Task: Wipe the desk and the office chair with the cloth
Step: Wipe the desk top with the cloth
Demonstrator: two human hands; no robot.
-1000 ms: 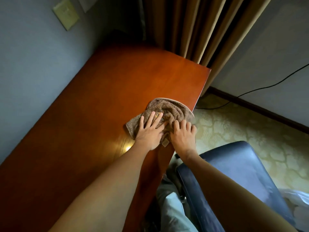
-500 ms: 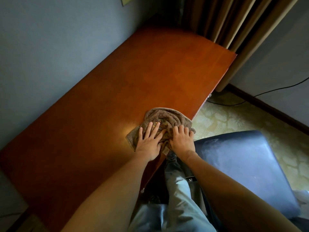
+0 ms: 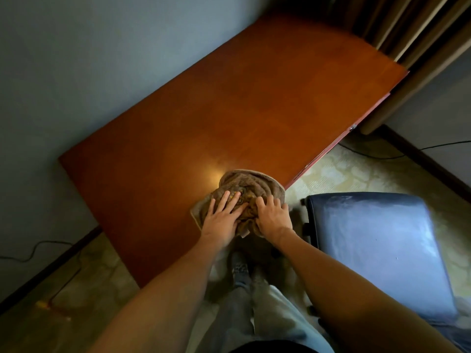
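Pressing the cloth (image 3: 251,186) onto the worktop (image 3: 229,110) near its front edge, the left grip (image 3: 221,220) lies flat-fingered; the right grip (image 3: 274,217) curls its fingers into the cloth.

Grey wall (image 3: 76,72), tan curtains (image 3: 407,29), seemingly patterned carpet (image 3: 356,169).

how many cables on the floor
2. One cable lies left of the desk; a second cable lies right of it, near the curtain. The desk may hide more.
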